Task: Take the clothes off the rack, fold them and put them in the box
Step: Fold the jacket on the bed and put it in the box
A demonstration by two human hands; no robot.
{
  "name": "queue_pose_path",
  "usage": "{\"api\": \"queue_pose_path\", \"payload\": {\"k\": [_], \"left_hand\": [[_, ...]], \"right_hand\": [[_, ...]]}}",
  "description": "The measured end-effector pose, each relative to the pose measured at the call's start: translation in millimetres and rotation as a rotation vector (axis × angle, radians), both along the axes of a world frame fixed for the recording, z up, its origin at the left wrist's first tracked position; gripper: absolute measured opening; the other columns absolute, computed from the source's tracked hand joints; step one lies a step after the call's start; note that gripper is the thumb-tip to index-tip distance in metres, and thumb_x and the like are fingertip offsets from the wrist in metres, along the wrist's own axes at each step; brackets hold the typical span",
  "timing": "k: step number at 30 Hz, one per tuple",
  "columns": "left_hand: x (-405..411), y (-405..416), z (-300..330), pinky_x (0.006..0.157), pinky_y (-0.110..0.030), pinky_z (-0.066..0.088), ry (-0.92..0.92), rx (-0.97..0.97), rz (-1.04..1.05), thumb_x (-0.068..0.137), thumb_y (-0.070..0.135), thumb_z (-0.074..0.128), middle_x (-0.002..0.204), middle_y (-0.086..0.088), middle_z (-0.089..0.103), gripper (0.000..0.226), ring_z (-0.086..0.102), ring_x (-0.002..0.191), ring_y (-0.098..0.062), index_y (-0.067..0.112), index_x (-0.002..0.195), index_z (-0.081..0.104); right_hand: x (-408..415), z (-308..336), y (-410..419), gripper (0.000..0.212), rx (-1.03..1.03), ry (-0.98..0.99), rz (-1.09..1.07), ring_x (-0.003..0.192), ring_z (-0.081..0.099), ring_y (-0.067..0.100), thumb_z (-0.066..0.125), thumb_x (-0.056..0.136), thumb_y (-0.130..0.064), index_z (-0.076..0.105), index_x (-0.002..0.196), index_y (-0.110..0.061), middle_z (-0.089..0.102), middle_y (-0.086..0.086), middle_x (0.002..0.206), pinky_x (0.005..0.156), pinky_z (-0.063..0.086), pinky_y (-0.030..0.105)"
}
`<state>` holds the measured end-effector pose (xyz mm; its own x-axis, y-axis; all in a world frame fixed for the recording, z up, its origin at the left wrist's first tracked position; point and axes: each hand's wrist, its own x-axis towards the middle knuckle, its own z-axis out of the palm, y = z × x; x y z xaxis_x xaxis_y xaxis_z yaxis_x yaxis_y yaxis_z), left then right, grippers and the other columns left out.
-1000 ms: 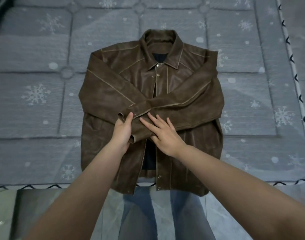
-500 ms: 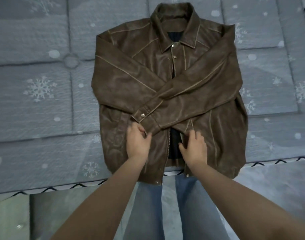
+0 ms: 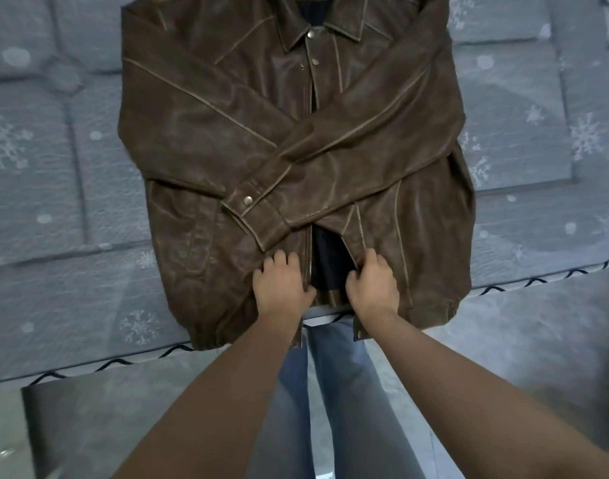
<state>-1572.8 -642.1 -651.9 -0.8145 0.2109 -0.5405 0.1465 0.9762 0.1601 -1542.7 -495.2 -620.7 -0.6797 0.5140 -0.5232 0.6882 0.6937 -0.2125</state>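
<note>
Snowflake mattress [image 3: 71,188] under us, both hands [image 3: 282,288] [image 3: 372,288] clenched on the jacket [image 3: 227,133] hem at six o'clock, crossed sleeves [image 3: 330,160] may slip.

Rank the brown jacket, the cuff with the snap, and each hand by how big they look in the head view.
1. brown jacket, by far the largest.
2. cuff.
3. left hand and right hand: they look alike, so unranked; the cuff only narrowly exceeds them.

The jacket [image 3: 296,160] covers the middle of the bed [image 3: 54,202]. Bare mattress is free at the left and right of the frame. The crossed sleeves [image 3: 261,202] lie just above both hands [image 3: 282,288].
</note>
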Motion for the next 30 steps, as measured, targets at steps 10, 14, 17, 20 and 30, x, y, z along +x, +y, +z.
{"api": "queue_pose_path", "payload": {"k": [10,14,17,20,30], "left_hand": [[-35,-37,24,0.067,-0.035,0.047,-0.253,0.438,0.240,0.088,0.029,0.051,0.071,-0.001,0.056,0.016,0.060,0.078,-0.029,0.017,0.079,0.047],[-35,-15,45,0.069,-0.040,0.050,-0.115,0.521,0.227,0.086,0.031,0.048,0.075,-0.006,0.061,0.020,0.060,0.076,-0.028,0.012,0.087,0.055],[-29,9,43,0.073,-0.038,0.049,-0.175,0.472,0.167,0.086,0.038,0.049,0.086,-0.007,0.063,0.022,0.060,0.084,-0.028,0.016,0.086,0.051],[-19,23,24,0.087,-0.038,0.048,-0.425,0.320,0.172,0.093,0.043,0.048,0.109,-0.010,0.061,0.026,0.058,0.104,-0.029,0.018,0.096,0.050],[-4,10,11,0.100,-0.038,0.038,-0.194,0.309,-0.049,0.089,0.020,0.052,0.124,-0.005,0.048,0.036,0.047,0.116,-0.025,0.018,0.125,0.051]], "right_hand": [[4,12,-20,0.050,-0.308,0.127,0.178,0.105,0.057,0.026,0.058,0.086,-0.006,0.051,0.135,-0.014,0.054,0.010,0.122,0.091,0.049,0.036],[15,-8,-12,0.067,-0.455,0.021,0.235,0.121,0.053,0.025,0.053,0.087,0.006,0.040,0.150,-0.012,0.050,0.012,0.131,0.110,0.038,0.026],[21,-13,4,0.056,-0.582,0.068,0.074,0.101,0.064,0.023,0.044,0.088,0.012,0.056,0.138,-0.012,0.062,0.009,0.110,0.101,0.051,0.037],[30,-12,15,0.049,-0.650,0.103,-0.245,0.084,0.067,0.017,0.039,0.091,0.013,0.063,0.127,-0.011,0.067,0.005,0.093,0.091,0.057,0.041],[2,-4,-8,0.056,-0.488,0.119,0.170,0.124,0.054,0.020,0.046,0.087,0.011,0.054,0.140,-0.008,0.058,0.011,0.132,0.112,0.035,0.023]]}}
